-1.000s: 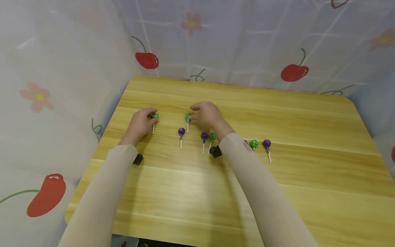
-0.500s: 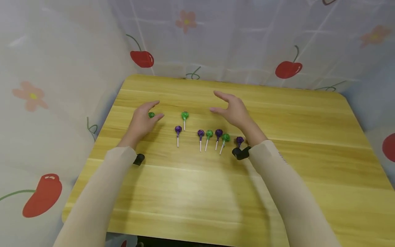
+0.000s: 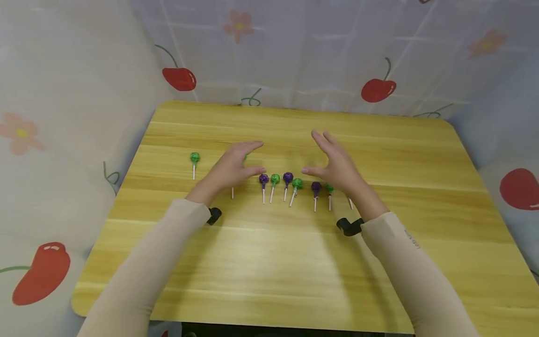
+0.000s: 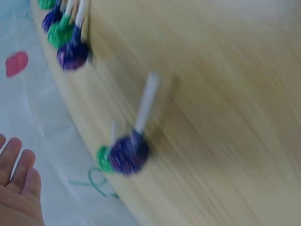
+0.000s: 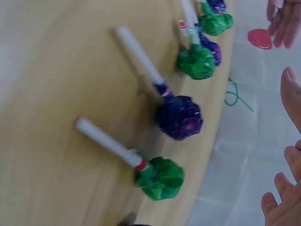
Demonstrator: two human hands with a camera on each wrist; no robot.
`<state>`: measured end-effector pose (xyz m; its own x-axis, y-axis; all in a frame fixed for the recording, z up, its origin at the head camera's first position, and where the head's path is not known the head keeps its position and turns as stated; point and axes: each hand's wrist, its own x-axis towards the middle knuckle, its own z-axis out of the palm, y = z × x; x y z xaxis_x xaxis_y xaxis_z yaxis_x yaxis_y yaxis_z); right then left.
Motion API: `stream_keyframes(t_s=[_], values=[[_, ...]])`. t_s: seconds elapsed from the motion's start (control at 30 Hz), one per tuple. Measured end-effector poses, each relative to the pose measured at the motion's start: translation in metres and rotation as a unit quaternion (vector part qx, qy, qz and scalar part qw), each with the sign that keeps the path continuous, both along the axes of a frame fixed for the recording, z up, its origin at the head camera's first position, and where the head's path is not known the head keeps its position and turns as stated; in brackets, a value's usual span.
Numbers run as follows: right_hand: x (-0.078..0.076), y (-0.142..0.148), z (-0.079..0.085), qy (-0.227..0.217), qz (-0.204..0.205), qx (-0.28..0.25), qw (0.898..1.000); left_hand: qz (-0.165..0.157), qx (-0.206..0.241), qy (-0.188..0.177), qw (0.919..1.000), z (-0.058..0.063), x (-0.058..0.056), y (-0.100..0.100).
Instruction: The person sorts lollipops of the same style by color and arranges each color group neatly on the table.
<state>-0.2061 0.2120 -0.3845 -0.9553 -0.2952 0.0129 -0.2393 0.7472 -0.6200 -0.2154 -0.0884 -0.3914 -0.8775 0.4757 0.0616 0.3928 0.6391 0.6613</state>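
My left hand (image 3: 229,166) hovers over the table with fingers straight and thumb spread, holding nothing. It partly covers a green lollipop and a purple lollipop (image 4: 129,153), whose stick shows below it in the head view. To its right lies a row of wrapped lollipops, among them a purple one (image 3: 263,179) and a green one (image 3: 297,183). Above the row's right end, my right hand (image 3: 341,166) is spread and holds nothing. It overlaps a lollipop there, leaving mostly its stick (image 3: 350,203) visible. One green lollipop (image 3: 194,157) lies apart at the left.
The wooden table (image 3: 269,262) has rounded corners. A white curtain (image 3: 290,56) printed with cherries and flowers hangs behind it and along the left side. Black wrist devices show below both hands, such as the right one (image 3: 349,227).
My left hand let go of the far-left green lollipop and moved right. My right hand left the other green lollipop, moved right and opened. The head view shifted slightly.
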Motion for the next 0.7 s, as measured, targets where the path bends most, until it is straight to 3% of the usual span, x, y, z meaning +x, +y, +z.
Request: stream_keyframes(t_s=[0.17,0.4,0.7], values=[[0.010,0.002,-0.007,0.008,0.010,0.011,1.000,-0.026,-0.035,-0.009,0.9990,-0.003,0.004,0.022],[0.018,0.000,-0.016,-0.022,0.019,0.031,0.999,-0.044,-0.070,-0.028,0.9962,-0.011,0.006,0.038],[0.020,-0.009,-0.027,-0.055,0.037,0.067,0.996,-0.037,-0.091,-0.052,0.9938,-0.019,0.005,0.050]])
